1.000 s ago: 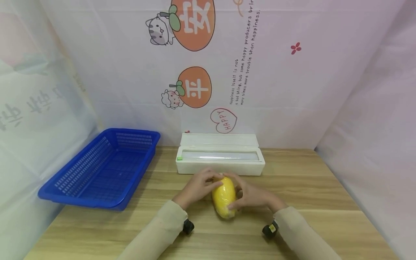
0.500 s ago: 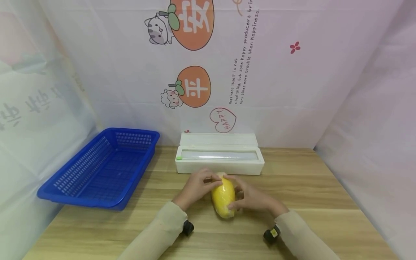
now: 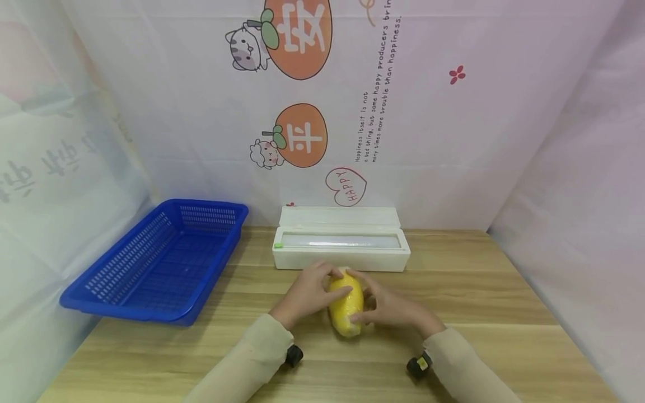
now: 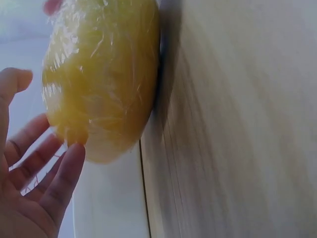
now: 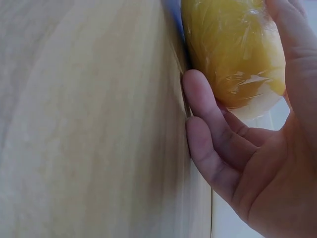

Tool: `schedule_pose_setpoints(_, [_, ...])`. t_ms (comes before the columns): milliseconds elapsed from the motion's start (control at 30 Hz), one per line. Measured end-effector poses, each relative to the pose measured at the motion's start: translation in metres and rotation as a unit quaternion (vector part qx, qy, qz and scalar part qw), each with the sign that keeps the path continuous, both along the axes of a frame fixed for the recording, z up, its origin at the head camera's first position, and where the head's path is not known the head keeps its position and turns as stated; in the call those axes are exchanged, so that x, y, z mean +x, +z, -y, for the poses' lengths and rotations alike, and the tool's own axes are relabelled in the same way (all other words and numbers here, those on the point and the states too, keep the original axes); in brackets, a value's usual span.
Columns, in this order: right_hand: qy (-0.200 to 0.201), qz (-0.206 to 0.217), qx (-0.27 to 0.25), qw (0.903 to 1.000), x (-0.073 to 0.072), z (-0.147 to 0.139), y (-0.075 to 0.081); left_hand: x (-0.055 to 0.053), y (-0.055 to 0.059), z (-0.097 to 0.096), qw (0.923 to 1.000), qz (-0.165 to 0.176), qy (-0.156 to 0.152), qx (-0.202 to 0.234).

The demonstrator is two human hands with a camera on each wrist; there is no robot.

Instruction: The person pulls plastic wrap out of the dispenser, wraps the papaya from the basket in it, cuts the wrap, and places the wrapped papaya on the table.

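Observation:
A yellow oval thing, fruit-like and wrapped in clear cling film (image 3: 347, 310), lies lengthwise on the table between the hands. The right hand (image 3: 393, 302) holds it from the right, thumb at the near end and a finger reaching to the far end. In the right wrist view, two fingers (image 5: 208, 144) curl low beside it, close to the table. From the left, the left hand (image 3: 309, 291) touches its far end with relaxed fingertips. The left thumb (image 4: 20, 79) stands off the film in the left wrist view. Creases in the film (image 4: 106, 74) show along the side.
A white cling film box (image 3: 342, 260) stands just behind the hands, lid raised, a roll visible inside. On the left is a blue perforated plastic basket (image 3: 188, 313). Printed white cloth (image 3: 428, 140) walls the wooden table (image 3: 478, 280) at the back and sides.
The left thumb has moved from the film's far end outward over the top, a little to the right. The right hand and the wrapped thing have barely shifted.

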State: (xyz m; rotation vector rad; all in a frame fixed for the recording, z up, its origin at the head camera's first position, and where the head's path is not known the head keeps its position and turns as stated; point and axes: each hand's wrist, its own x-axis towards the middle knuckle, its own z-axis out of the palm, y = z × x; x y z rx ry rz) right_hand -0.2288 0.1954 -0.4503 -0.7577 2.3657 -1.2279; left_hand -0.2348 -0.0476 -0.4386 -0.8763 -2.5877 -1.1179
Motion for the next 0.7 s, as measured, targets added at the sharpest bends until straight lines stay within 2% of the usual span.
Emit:
schedule_pose_setpoints(100, [0.002, -0.002, -0.003, 1.0000, 0.001, 0.000, -0.001, 0.002, 0.001, -0.002, 0.9998, 0.013, 0.011, -0.008])
schedule_pose_setpoints(267, [0.015, 0.022, -0.016, 0.9995, 0.000, -0.003, 0.001, 0.002, 0.002, -0.003, 0.9991, 0.038, 0.018, -0.003])
schedule_pose_setpoints(400, [0.029, 0.039, -0.018, 0.9987, -0.002, -0.009, 0.002, 0.001, 0.002, -0.002, 0.9990, 0.041, 0.016, 0.003])
schedule_pose_setpoints(533, [0.031, 0.023, -0.009, 0.9992, -0.003, -0.012, 0.000, 0.003, 0.002, -0.001, 0.9991, 0.037, 0.018, 0.003])
schedule_pose_setpoints(700, [0.010, 0.002, 0.001, 1.0000, -0.003, -0.008, -0.004, 0.004, 0.002, -0.001, 0.9986, 0.048, 0.023, 0.010])
